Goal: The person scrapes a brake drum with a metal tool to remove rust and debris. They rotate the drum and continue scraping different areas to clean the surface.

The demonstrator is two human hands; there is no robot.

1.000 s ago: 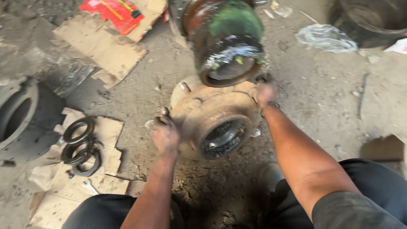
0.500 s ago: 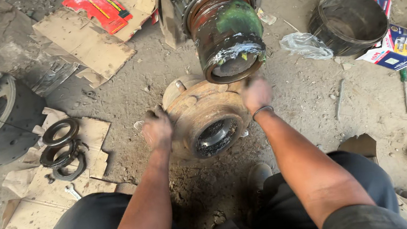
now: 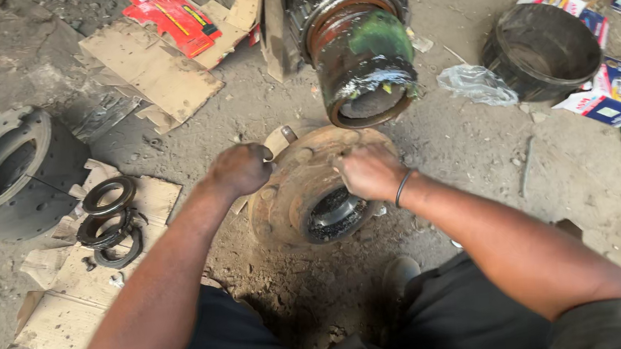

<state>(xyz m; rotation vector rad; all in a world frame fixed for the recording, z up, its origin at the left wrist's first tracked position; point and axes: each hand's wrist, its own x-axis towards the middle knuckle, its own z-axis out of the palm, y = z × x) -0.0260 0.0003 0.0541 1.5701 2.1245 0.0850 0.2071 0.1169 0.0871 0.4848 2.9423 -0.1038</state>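
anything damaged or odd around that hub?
The axle end above the rusty hub has patchy green paint and pale smears at its rim. Dark rings lie loose on torn cardboard on the dirt floor. No visible cracks.

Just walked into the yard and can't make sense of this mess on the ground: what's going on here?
A person crouched on the dirt floor grips a rusty wheel hub with both bare hands: the left hand on its left rim, the right hand on its upper right. The hub lies tilted, its bore facing the person, just in front of a greasy green-smeared axle end. Black rings lie on cardboard to the left, beside a brake drum; another dark drum sits at upper right.
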